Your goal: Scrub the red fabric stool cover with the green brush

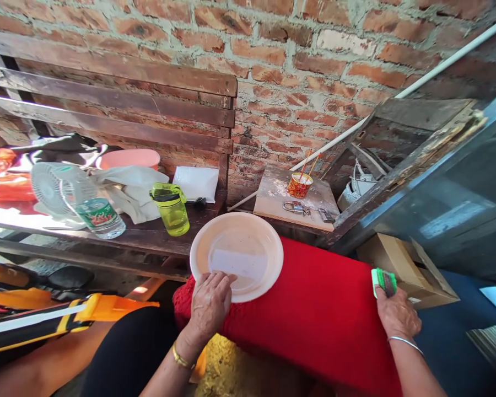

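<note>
A cream plastic basin (276, 245) stands on a red cloth (318, 303) at its left end, near the wooden bench. My left hand (213, 300) is closed over the basin's near rim, thumb side toward the inside. A pale rectangular patch shows on the basin's bottom; whether it is a reflection or water I cannot tell. Away to the right, past the cloth's edge, my right hand (399, 314) grips a green-and-white scrubbing sponge (382, 282) with a brownish patch. Part of the sponge is hidden by my fingers.
On the bench (149, 231) are a yellow-green bottle (171, 212), a clear water bottle (103, 218) and a white fan (52, 187). Behind the basin, a small board (268, 193) bears a red cup (300, 186) with sticks and a padlock (295, 207). A cardboard box (397, 264) stands right.
</note>
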